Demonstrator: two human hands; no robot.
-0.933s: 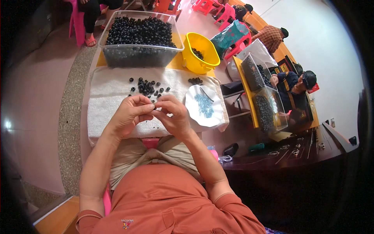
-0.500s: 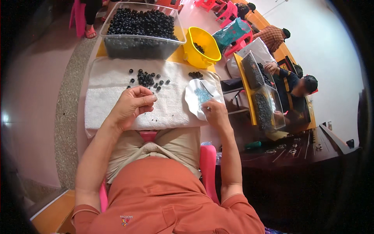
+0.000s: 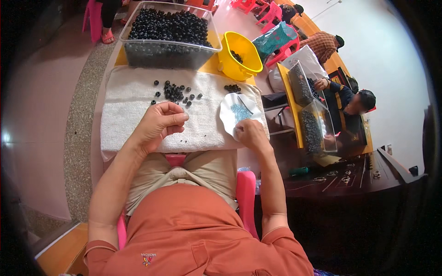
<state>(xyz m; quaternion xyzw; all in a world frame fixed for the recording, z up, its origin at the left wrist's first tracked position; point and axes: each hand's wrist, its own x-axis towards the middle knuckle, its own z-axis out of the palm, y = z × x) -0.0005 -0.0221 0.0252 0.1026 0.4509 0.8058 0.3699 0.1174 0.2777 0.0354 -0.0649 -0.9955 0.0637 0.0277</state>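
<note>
My left hand point(image 3: 160, 123) hovers above the white towel, thumb and forefinger pinched together. Whatever is between those fingertips is too small to make out. Just beyond it lies a loose group of round black beads point(image 3: 173, 92). On the right, my right hand point(image 3: 252, 133) is curled at the near edge of a white wavy-rimmed dish point(image 3: 227, 109). Its fingertips point down and are hidden, so what they grip does not show. Tiny pale blue pieces point(image 3: 239, 112) lie in the dish, along with a thin dark stick point(image 3: 245, 104).
A clear bin full of black beads point(image 3: 168, 27) stands at the far side, beside a yellow tub point(image 3: 252, 60). A few more beads point(image 3: 232, 88) sit behind the dish. On the right, another person handles clear bins point(image 3: 317, 122). The towel point(image 3: 124, 124) covers the table before me.
My right hand has shifted slightly left and turned, its fingers curling down over the dish's near edge. My left hand keeps its pinch in nearly the same place.
</note>
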